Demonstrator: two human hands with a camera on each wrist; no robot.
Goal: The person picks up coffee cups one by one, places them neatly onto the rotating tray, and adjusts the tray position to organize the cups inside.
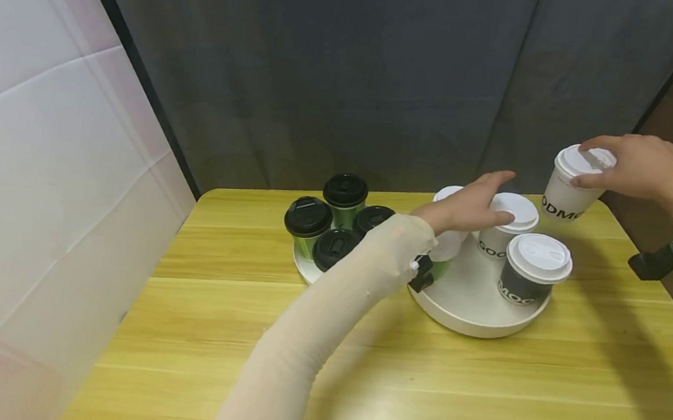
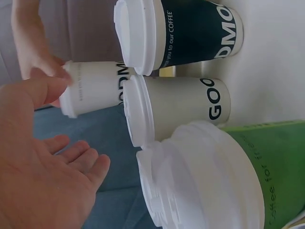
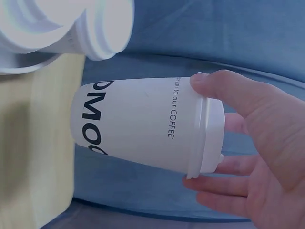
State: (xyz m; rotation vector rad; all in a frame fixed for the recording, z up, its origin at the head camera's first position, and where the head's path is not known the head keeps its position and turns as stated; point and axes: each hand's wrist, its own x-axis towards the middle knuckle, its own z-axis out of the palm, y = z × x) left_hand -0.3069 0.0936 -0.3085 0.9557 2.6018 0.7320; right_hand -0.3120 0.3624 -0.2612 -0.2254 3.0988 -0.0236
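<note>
At the far right of the table, my right hand [image 1: 651,169] grips a white paper coffee cup [image 1: 566,195] by its white lid, thumb and fingers on opposite sides of the rim. The cup is raised beside the round white tray [image 1: 477,326]; in the right wrist view the cup [image 3: 138,124] shows dark lettering. Over the tray hovers my left hand [image 1: 467,206], fingers spread and holding nothing. Near its thumb stands another white cup [image 1: 493,242]. A dark cup with a white lid [image 1: 526,289] is at the tray's front right. Green cups [image 2: 276,167] with white lids are partly hidden by my left arm.
To the left, several green cups with black lids [image 1: 308,217] stand on a second white tray [image 1: 305,268], partly covered by my left sleeve [image 1: 326,317]. A dark curtain [image 1: 324,87] hangs behind the wooden table [image 1: 209,333]. A pale panel [image 1: 42,175] borders the left side.
</note>
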